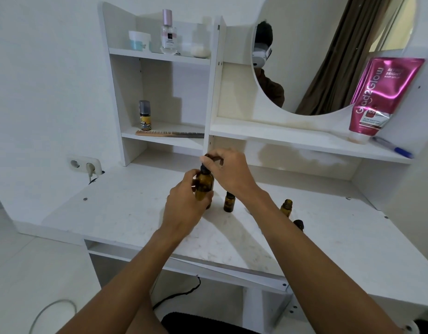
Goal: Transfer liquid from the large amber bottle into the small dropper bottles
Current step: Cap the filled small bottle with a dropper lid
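The left grip (184, 203), a bare hand, is curled round the body of the large amber glass bottle (204, 186) and holds it upright above the middle of the white counter (126, 213). Its base is hidden behind the fingers, so whether it rests on the counter cannot be told. The right grip (230, 172) reaches in from above and pinches the bottle's black dropper cap (204, 167) with thumb and fingertips.

Just right of the big bottle a small amber dropper bottle with a black cap (229, 202) stands on the counter. Farther right, beyond the right forearm, stands a small uncapped amber bottle (286, 206), and near it is a dark rounded piece (298, 224) half hidden by the arm.

On the shelves behind are a wooden comb (169, 134), a pink squeeze tube (381, 97) and a blue pen (392, 148).
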